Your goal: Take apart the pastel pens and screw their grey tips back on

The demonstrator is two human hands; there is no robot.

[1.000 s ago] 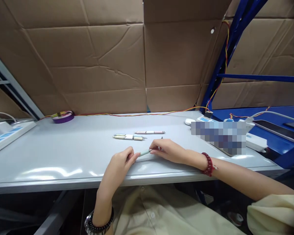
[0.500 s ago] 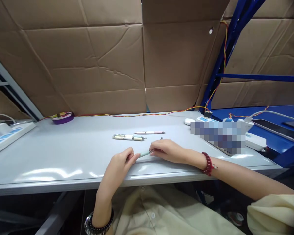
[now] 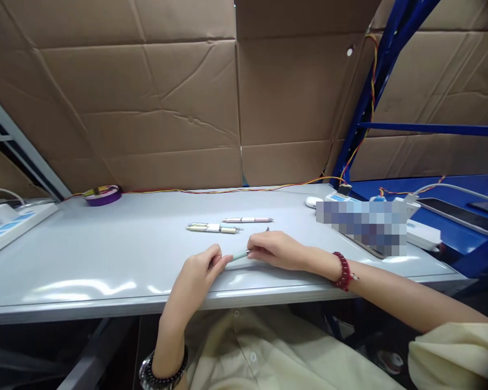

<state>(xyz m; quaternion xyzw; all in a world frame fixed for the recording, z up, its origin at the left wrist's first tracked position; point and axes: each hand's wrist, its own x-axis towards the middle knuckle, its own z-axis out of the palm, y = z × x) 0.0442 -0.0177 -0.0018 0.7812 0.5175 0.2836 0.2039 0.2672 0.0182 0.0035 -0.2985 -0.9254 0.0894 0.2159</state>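
A pale green pen (image 3: 239,255) is stretched between my two hands, just above the near part of the table. My left hand (image 3: 200,269) pinches its left end between thumb and fingers. My right hand (image 3: 277,250) is closed on its silvery right end, which the fingers partly hide. A small dark tip (image 3: 267,229) pokes out behind my right knuckles; what it belongs to is hidden. Beyond my hands lie a yellow-and-white pen (image 3: 212,229), with a light blue one partly behind it, and a pink-and-white pen (image 3: 248,220).
A purple tape roll (image 3: 102,195) sits at the back left, near a white power strip (image 3: 18,225). To the right are a pixelated phone-like object, a white adapter (image 3: 423,236) and a dark phone (image 3: 461,215). Cardboard (image 3: 179,97) walls the rear; a blue frame stands right.
Both hands keep hold of the green pen in nearly the same place. Only a slight shift of the right fingers around its silvery end shows; the other pens stay put.
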